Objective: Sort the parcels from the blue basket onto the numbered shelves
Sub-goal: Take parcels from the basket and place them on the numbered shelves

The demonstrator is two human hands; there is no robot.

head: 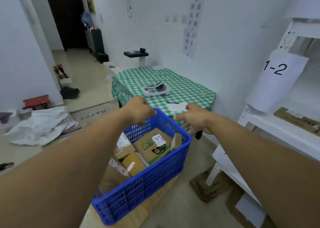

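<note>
A blue basket [150,181] stands low in front of me, filled with several cardboard parcels. The largest is a brown box with green print and a white label [152,145]; a smaller tan box [134,163] lies beside it. My left hand [138,110] curls over the basket's far rim. My right hand [194,118] hovers just past the far right corner with its fingers spread and holds nothing. The white shelf unit [284,125] stands at the right, with a paper sign reading 1-2 [275,68]. A flat brown parcel [297,119] lies on that shelf.
A table with a green checked cloth [181,89] stands behind the basket, carrying a white headset [156,89], a pen and a paper slip. Crumpled white sheets [39,125] lie on the floor at left, near a red stool [35,101]. Flattened cardboard [207,186] lies under the shelf.
</note>
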